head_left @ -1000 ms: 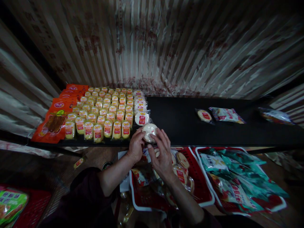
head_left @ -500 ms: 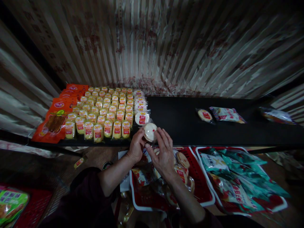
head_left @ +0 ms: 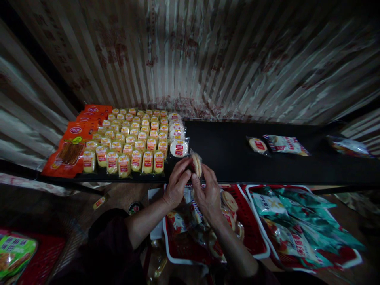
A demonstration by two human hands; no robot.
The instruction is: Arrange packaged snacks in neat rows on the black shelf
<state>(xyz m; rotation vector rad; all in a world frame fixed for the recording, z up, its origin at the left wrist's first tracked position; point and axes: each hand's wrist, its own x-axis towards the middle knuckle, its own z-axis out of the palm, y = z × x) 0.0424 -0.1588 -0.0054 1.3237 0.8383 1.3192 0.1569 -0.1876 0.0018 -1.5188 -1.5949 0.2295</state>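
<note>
A round wrapped cake stands edge-on between my two hands, above the front edge of the black shelf. My left hand pinches it from the left, with the thumb near its lower edge. From the right, my right hand closes its fingers and thumb on the same cake. Just behind my left hand lies a white round packaged cake, the front one of a column. Left of that column sit rows of small yellow packaged cakes.
Orange snack packets fill the shelf's left end. A round cake, a striped packet and another packet lie to the right. Below are a red basket of cakes and one with teal bags. A pleated curtain hangs behind.
The cake in my hands has turned from its flat face toward me to edge-on. My left hand has shifted slightly right, and both hands remain on the cake.
</note>
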